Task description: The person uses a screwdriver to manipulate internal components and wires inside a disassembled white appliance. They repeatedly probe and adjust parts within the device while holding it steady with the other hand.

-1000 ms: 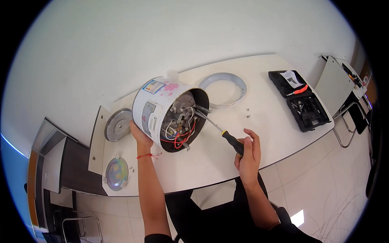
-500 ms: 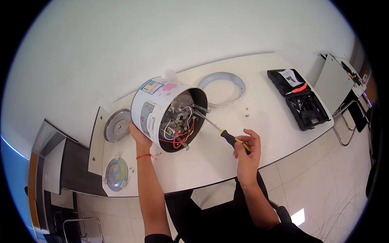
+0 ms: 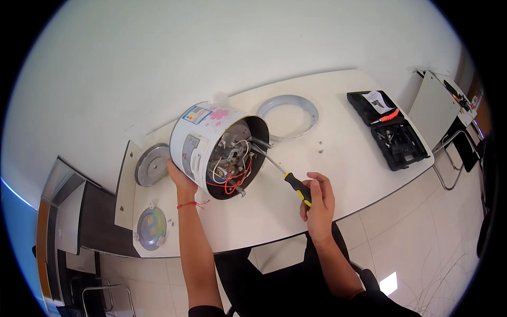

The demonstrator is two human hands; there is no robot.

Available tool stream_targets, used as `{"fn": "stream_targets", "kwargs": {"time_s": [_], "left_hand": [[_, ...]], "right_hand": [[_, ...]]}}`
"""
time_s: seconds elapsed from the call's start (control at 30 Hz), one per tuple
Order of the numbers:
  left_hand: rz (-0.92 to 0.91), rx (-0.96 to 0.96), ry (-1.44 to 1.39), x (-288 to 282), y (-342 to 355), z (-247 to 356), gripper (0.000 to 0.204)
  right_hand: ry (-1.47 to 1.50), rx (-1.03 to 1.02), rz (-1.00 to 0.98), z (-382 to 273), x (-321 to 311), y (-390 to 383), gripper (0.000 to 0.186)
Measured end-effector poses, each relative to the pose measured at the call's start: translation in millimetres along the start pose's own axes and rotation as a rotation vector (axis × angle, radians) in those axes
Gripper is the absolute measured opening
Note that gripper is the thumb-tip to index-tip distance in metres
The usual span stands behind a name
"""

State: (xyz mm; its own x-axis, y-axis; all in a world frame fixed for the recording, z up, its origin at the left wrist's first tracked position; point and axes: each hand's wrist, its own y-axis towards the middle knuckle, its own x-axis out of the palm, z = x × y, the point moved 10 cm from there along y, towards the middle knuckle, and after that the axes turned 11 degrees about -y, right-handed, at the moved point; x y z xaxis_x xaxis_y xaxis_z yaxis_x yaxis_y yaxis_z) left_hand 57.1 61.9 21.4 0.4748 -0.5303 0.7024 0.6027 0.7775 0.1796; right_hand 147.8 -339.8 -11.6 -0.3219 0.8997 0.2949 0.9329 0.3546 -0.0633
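A white rice-cooker body point(image 3: 193, 132) with pink flowers lies tilted on its side, its open end showing metal parts and red and white wires. My left hand point(image 3: 182, 177) grips it from the left, fingertips partly hidden behind it. My right hand point(image 3: 319, 208) is closed around the yellow-and-black handle of a screwdriver point(image 3: 290, 179), whose shaft reaches into the cooker's open end near a metal bracket.
On the white table point(image 3: 338, 195) are a grey ring point(image 3: 313, 117), a round metal plate point(image 3: 145, 165), an iridescent disc point(image 3: 151, 228), small screws and an open black tool case point(image 3: 396, 148). A wall stands behind; chairs and furniture flank both sides.
My right fingers have shifted on the screwdriver handle, and the handle has turned, showing different yellow patches. The cooker and my left hand have barely moved.
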Motion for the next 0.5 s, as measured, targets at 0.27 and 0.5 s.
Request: {"fn": "stream_targets", "kwargs": {"time_s": [0.27,0.5], "left_hand": [[-0.01,0.036,-0.026,2.1,-0.3,-1.4,0.058],[0.013,0.048,-0.052,-4.1,3.3,-0.6,0.054]], "right_hand": [[-0.225,-0.309,0.052,-14.6,-1.4,-1.9,0.029],[-0.205,-0.293,0.059,-15.0,-5.2,-4.2,0.028]]}}
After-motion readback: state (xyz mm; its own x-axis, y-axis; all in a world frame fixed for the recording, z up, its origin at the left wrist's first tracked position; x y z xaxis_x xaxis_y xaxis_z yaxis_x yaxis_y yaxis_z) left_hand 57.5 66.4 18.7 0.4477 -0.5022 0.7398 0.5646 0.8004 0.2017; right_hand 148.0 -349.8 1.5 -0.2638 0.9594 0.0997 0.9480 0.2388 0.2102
